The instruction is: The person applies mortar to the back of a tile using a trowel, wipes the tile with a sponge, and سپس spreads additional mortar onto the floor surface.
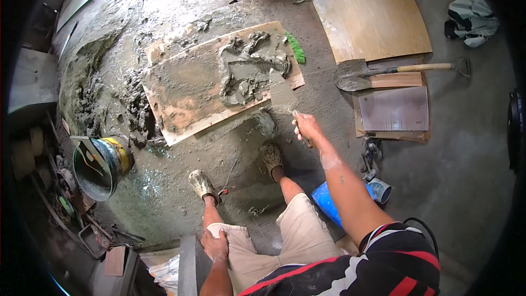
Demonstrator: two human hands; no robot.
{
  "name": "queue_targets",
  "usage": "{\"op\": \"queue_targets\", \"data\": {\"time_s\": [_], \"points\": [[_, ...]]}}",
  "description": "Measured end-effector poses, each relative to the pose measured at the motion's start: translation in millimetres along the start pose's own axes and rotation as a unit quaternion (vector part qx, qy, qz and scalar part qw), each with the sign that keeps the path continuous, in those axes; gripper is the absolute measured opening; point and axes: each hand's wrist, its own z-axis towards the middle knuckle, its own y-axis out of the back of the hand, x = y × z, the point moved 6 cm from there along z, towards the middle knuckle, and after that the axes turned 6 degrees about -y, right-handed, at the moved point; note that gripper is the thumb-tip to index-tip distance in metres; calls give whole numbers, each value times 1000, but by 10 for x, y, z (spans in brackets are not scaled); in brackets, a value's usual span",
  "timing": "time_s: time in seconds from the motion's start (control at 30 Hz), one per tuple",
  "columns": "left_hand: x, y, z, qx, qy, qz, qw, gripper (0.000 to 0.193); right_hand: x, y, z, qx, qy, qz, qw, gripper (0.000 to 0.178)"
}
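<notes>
My right hand (308, 127) is closed around the handle of a pointed trowel (282, 94). The trowel's grey, mortar-smeared blade points away from me, its tip at the near right edge of a thick wet mortar heap (249, 71). That mortar lies on the right part of a brown ribbed panel (178, 123), which is flat on the floor and thinly smeared with grey elsewhere. My left hand (215, 245) lies on my left thigh, holding nothing, thumb apart from the fingers. A wet, mortar-coated lump (264, 123) sits between the panel and my right shoe.
Loose wet mortar (137, 101) spreads left of the panel. A bucket (98, 167) stands at the left. To the right are a shovel (402, 70), a wooden board (372, 19) and a stacked tile (395, 108). A blue container (327, 203) lies beside my right leg.
</notes>
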Motion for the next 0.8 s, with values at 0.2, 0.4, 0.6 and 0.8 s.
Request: {"op": "queue_targets", "data": {"time_s": [0.2,0.4,0.6,0.8], "points": [[-81,-45,51,7,-9,7,1000,83,96,140,158,-4,28,98,995,48],[-92,-29,30,6,2,18,1000,83,-321,-62,188,5,15,47,999,49],[-79,-50,28,2,5,16,1000,81,-389,43,-110,36,-6,117,992,50],[-87,-115,14,-1,-7,17,1000,79,-136,333,412,-24,51,104,993,51]]}}
